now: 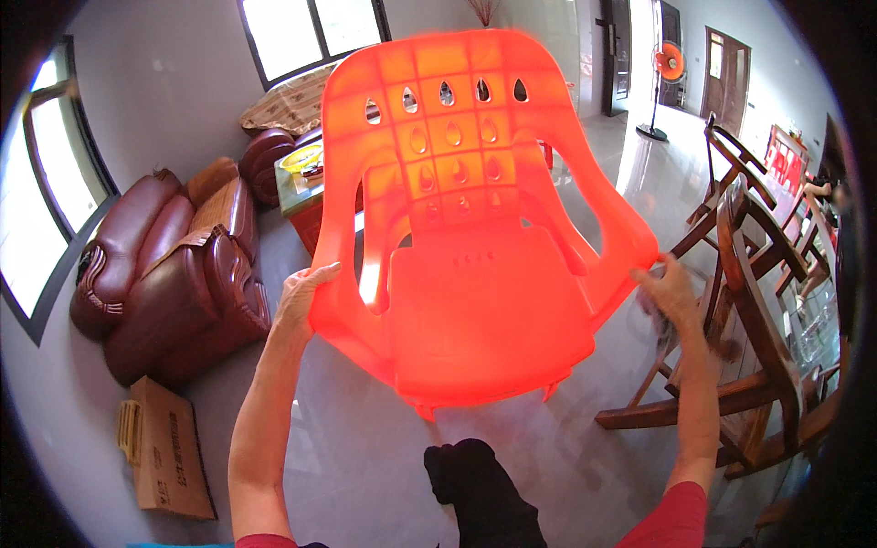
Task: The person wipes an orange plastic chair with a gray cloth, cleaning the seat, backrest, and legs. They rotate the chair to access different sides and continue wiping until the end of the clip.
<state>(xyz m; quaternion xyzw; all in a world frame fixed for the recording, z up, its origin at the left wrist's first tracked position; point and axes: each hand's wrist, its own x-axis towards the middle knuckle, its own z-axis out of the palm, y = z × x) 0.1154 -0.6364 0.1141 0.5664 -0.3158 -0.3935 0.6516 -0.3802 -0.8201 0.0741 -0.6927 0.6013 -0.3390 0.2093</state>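
Observation:
Both my hands hold an orange-red plastic armchair (489,315), its seat facing me and its backrest, with teardrop-shaped holes, rising at the far side. My left hand (306,290) is closed on the front of the left armrest, thumb on top. The front end of the right armrest is gripped by my right hand (671,288), whose lower fingers are partly blurred. The chair's short front legs show below the seat; whether they touch the floor I cannot tell. Below the chair, close to me, is a black shape (484,498) that I cannot make out for certain.
A dark red leather sofa (174,265) stands left, with a cardboard box (169,447) on the floor before it. Behind the chair is a glass-topped table (306,196). Wooden rocking-type frames (744,301) stand close on the right. A standing fan (670,64) is farther back.

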